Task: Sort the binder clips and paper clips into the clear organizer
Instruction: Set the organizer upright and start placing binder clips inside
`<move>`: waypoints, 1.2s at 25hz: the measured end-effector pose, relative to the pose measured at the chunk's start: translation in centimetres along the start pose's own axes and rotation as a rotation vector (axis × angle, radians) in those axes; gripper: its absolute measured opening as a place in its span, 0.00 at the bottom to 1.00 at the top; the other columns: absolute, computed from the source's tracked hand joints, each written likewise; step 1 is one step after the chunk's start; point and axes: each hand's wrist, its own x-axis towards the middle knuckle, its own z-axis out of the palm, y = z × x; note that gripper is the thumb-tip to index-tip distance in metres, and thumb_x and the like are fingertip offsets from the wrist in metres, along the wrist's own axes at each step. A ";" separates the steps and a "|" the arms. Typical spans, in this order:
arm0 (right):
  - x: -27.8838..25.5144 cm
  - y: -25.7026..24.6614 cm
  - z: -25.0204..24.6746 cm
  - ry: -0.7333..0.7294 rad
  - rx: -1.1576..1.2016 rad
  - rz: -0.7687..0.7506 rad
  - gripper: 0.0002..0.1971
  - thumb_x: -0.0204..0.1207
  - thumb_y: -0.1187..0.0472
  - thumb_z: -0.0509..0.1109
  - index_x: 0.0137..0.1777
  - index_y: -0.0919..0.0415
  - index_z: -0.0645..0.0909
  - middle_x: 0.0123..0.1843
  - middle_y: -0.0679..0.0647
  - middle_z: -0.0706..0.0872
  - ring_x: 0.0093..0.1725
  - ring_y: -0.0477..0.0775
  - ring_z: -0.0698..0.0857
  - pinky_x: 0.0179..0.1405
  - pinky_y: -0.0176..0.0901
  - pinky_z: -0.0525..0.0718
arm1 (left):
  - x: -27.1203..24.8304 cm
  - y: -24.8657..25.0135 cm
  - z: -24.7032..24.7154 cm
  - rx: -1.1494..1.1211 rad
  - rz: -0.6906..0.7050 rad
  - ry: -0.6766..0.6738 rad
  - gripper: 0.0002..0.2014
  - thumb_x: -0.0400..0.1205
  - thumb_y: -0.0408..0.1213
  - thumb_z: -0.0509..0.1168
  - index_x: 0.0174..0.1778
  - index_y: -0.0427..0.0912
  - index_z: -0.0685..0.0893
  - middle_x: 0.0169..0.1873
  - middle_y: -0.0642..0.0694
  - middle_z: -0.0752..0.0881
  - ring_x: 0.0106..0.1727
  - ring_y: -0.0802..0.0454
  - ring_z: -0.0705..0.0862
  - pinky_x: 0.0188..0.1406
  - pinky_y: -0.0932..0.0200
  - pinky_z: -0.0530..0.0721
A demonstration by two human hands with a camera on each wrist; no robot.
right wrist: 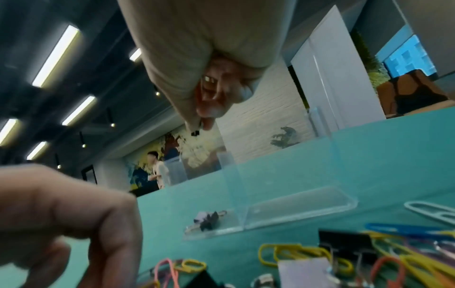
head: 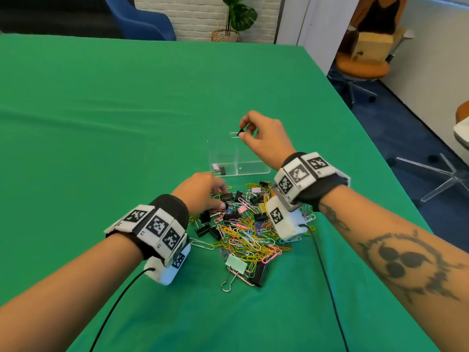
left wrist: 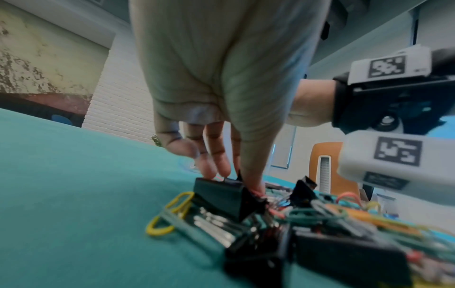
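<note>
While the right hand (head: 264,141) pinches a small black binder clip (head: 240,132) above the clear organizer (head: 238,158), the left hand (head: 200,190) fingers the glossy tangled pile (head: 248,229); whether it grips anything there cannot be told.

bare forearms; black wristbands (head: 167,212) carrying white blocks printed with black square codes, thin black cables trailing; dark tattoo (head: 406,260) on right forearm.

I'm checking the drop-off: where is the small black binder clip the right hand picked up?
In the head view the black clip is pinched in the right hand, held above the clear organizer, beyond the clip pile.
</note>
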 end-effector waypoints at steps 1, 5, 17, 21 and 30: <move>0.4 -0.4 0.6 -0.030 -0.042 0.000 0.08 0.76 0.61 0.67 0.52 0.61 0.80 0.43 0.54 0.86 0.38 0.51 0.77 0.47 0.47 0.79 | -0.2 -0.1 0.0 -0.007 0.003 0.004 0.14 0.74 0.40 0.72 0.55 0.44 0.84 0.43 0.49 0.76 0.43 0.50 0.75 0.46 0.59 0.75; 0.8 -0.5 2.9 -0.202 -0.260 0.035 0.07 0.76 0.58 0.66 0.52 0.56 0.82 0.53 0.55 0.89 0.55 0.60 0.84 0.50 0.48 0.81 | -0.6 -0.1 0.5 0.070 0.056 0.041 0.11 0.75 0.42 0.70 0.51 0.44 0.80 0.45 0.50 0.78 0.47 0.49 0.78 0.50 0.54 0.79; -5.9 1.4 -0.1 -0.682 -0.237 0.048 0.08 0.71 0.59 0.74 0.49 0.56 0.88 0.40 0.52 0.85 0.44 0.52 0.81 0.49 0.44 0.80 | -0.4 1.5 0.1 0.114 0.050 0.141 0.08 0.76 0.37 0.66 0.50 0.46 0.84 0.49 0.47 0.83 0.44 0.49 0.77 0.44 0.58 0.75; -6.6 0.9 1.1 -0.697 -0.254 0.039 0.10 0.70 0.59 0.75 0.51 0.55 0.87 0.30 0.42 0.77 0.42 0.51 0.79 0.31 0.36 0.70 | 0.0 2.1 -1.0 0.051 -0.044 0.371 0.08 0.73 0.34 0.66 0.47 0.44 0.82 0.44 0.47 0.77 0.45 0.47 0.77 0.46 0.55 0.76; -5.6 0.5 2.4 -0.732 -0.319 0.048 0.13 0.70 0.59 0.75 0.54 0.59 0.81 0.50 0.55 0.86 0.47 0.56 0.79 0.39 0.40 0.70 | 0.9 -0.3 -2.3 -0.134 -0.241 0.510 0.26 0.68 0.42 0.76 0.57 0.39 0.73 0.48 0.46 0.71 0.49 0.47 0.72 0.52 0.50 0.76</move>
